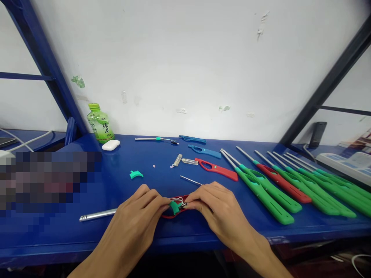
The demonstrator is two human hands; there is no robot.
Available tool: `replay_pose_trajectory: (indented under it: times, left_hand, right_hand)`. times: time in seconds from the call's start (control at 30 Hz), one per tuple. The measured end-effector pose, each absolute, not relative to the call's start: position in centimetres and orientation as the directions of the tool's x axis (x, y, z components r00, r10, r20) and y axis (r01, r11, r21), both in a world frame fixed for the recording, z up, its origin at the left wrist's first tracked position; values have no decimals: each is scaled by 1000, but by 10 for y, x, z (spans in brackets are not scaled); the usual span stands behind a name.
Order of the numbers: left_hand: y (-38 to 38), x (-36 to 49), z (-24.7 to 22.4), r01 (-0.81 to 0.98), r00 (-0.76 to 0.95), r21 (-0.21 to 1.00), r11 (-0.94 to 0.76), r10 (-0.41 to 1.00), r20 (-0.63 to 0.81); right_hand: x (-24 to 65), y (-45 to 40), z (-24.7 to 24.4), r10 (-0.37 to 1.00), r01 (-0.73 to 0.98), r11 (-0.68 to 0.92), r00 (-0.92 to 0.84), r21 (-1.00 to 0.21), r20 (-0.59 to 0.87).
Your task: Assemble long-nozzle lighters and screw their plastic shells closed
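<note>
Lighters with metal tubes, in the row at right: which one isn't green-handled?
The third from the left: the red-handled lighter. It alone is red; green-handled lighters lie on both sides.

Free: tabletop (114, 173) left of teal piece (136, 175) | Blocked: lighters (261, 194) beside right grip (218, 206)

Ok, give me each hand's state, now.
Left hand: fingers closed, holding the red casing.
Right hand: fingers closed, pinching a small black part at the casing.

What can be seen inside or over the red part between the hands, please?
A green piece, thin white wire and a small black part show in or over the red part. Whatever lies beneath the left hand and right hand is covered.
</note>
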State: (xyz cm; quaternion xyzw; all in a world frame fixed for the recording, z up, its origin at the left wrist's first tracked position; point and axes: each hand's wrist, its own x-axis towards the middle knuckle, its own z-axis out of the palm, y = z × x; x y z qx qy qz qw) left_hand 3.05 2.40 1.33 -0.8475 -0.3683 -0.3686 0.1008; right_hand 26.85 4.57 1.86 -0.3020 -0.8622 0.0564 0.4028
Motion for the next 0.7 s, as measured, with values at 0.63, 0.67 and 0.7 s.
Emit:
replay_pose_trajectory:
  times: [0.63, 0.67, 0.7]
  left_hand:
    - [33, 21, 13, 689, 424, 218, -691, 628, 652]
    - [33, 21, 13, 687, 425, 218, -693, 627, 653]
    - [33, 21, 13, 689, 428, 215, -692, 628, 650]
  right_hand:
    - [271, 46, 9, 605, 552, 781, -549, -293, 577]
    - [271, 46, 9, 603, 553, 781, -551, -288, 577]
    - [271, 46, 9, 601, 554, 783, -553, -285, 578]
